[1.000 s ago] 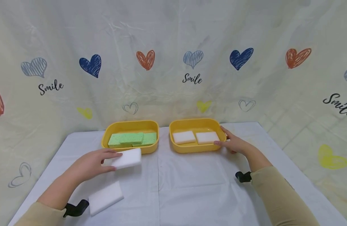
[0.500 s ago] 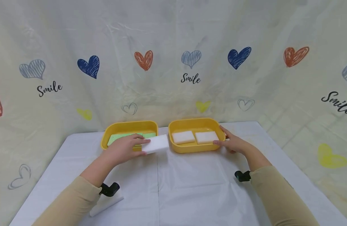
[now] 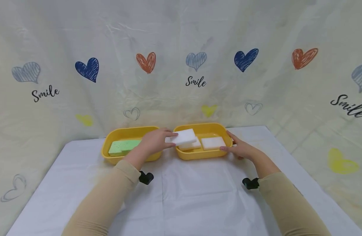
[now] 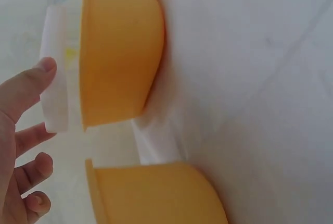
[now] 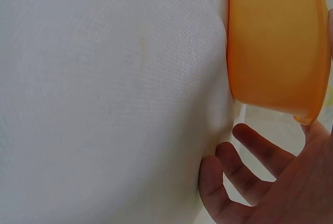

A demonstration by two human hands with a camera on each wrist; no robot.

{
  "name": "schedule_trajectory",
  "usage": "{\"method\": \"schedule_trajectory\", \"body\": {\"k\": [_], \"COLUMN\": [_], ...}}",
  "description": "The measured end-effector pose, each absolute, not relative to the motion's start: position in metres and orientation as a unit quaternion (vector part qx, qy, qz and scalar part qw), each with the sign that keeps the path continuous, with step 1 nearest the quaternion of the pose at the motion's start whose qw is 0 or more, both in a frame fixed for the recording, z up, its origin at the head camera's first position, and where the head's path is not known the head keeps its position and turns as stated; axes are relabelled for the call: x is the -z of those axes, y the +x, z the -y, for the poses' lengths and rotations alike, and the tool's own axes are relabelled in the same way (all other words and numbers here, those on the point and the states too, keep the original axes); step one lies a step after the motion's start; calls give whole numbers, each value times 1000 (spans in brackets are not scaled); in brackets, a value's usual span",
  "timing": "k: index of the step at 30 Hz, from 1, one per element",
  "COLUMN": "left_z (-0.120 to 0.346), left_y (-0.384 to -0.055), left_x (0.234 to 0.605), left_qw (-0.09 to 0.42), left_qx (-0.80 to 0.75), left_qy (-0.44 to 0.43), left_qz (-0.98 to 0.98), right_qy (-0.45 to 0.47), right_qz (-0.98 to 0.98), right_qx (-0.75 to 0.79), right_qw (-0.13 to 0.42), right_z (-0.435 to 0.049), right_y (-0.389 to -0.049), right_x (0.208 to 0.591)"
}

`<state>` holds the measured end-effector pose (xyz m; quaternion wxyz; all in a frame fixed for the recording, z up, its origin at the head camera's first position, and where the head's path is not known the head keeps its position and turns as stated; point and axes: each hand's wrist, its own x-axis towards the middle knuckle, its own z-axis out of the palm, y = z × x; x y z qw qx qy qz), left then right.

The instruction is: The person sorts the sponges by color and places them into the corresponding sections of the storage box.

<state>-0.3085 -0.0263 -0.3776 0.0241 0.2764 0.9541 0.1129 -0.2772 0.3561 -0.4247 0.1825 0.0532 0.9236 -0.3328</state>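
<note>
My left hand pinches a white sponge block between thumb and fingers. This block hangs over the left side of the right yellow tray, above a white sponge that lies inside; a second white sponge lies to its right. In the left wrist view the pinched sponge appears edge-on, above the tray's rim. My right hand grips the right end of that tray at its rim. In the right wrist view its other fingers extend below the rim, near the cloth.
The left yellow tray holds green sponges and is partly covered by my left hand. A white cloth covers the table. Behind it hangs a curtain printed with hearts. My left sleeve hides most of a white block on the table.
My left hand has carried the white sponge rightward, from in front of the left tray to over the right tray. The right hand keeps its hold on the tray's end.
</note>
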Motion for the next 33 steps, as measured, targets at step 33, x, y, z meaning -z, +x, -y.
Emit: {"method": "schedule_trajectory", "body": {"k": [33], "left_z": [-29], "left_y": [-341], "left_x": [393], "left_qw": [58], "left_qx": [-103], "left_qy": [209], "left_qz": [-971], "right_qy": [60], "right_qz": [-921], "right_qx": [338], "right_qw": [186], "right_z": [-351], "right_y": [-275], "right_x": [419]}}
